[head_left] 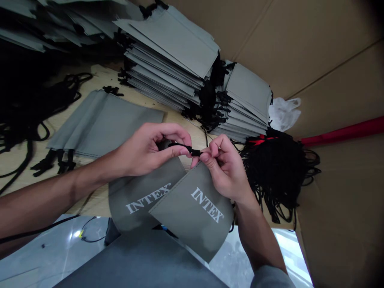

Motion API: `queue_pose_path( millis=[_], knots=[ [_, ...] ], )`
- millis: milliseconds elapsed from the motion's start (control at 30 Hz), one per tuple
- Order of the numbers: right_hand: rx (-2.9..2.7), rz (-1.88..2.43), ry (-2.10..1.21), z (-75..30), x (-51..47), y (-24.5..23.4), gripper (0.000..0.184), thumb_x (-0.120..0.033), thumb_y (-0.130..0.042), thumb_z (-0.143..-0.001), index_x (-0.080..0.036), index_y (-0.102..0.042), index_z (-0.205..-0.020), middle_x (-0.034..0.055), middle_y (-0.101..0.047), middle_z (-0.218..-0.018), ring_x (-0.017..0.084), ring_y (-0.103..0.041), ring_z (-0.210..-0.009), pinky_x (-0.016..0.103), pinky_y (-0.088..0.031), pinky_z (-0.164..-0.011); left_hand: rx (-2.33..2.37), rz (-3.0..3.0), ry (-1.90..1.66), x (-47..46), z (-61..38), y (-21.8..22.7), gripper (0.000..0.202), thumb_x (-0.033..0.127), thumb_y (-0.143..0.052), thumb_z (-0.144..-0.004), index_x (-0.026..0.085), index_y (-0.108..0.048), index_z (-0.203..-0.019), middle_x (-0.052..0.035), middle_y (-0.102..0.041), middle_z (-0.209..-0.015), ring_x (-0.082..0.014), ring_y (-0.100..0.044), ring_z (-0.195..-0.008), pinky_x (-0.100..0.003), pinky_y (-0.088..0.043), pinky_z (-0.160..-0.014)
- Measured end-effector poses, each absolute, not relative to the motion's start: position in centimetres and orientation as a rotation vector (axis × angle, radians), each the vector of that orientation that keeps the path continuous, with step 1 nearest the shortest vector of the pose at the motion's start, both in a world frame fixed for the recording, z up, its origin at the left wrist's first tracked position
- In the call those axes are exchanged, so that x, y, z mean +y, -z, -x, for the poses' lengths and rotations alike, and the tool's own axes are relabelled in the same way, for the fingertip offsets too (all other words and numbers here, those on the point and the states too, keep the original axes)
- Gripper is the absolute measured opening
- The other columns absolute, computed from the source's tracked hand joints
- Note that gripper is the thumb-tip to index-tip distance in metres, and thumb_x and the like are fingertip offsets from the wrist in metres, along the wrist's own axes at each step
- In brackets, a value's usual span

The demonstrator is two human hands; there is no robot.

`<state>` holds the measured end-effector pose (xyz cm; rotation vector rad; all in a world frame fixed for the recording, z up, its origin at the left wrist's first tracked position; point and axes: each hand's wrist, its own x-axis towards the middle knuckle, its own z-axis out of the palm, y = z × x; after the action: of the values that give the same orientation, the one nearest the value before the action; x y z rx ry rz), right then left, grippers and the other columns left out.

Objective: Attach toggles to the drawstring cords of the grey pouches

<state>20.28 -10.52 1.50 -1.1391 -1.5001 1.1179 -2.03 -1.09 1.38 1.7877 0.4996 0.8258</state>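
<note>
My left hand (162, 148) pinches a black cord (182, 146) between thumb and forefinger. Close beside it, my right hand (223, 166) grips the same cord near a dark knot (196, 153). Below my right hand hangs a grey drawstring pouch (192, 216) with white INTEX lettering, tilted over the table edge. Another grey INTEX pouch (135, 188) lies partly beneath it and under my left hand. Whether the cord runs into the pouch's top is hidden by my right fingers.
Stacked grey pouches (180, 40) with black cord ends stand at the back, beside a second stack (249, 88). Flat pouches (111, 120) lie left. Black cords (276, 172) are heaped right, near a clear plastic bag (285, 114) and a cardboard wall (339, 188).
</note>
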Motion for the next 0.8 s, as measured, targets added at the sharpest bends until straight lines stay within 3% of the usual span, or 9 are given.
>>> queue_pose_path(
  millis=[600,800],
  knots=[
    [-1.523,1.19,-1.11,-20.3,-10.41,-1.52,0.032,-0.042,-0.063,-0.11,-0.029,-0.039,-0.094,-0.0009,-0.073,-0.086,0.02,-0.077,-0.087,0.038,-0.058,-0.078,0.514,-1.805,-0.801,-1.08,2.19,-1.27,0.013,0.033,-0.079,-0.099,0.02,-0.075,-0.102,-0.0023,-0.081,-0.094,-0.0132,-0.077,-0.087,-0.018,-0.06,-0.078],
    [-1.512,1.153,-1.124,-20.36,-10.42,-1.59,0.029,-0.038,-0.063,-0.111,-0.028,-0.041,-0.095,-0.0011,-0.074,-0.087,0.019,-0.077,-0.087,0.036,-0.057,-0.078,0.539,-1.843,-0.8,-0.96,2.23,-1.2,0.016,0.035,-0.078,-0.099,0.02,-0.078,-0.105,-0.002,-0.082,-0.094,-0.0132,-0.077,-0.086,-0.017,-0.059,-0.075]
  ],
)
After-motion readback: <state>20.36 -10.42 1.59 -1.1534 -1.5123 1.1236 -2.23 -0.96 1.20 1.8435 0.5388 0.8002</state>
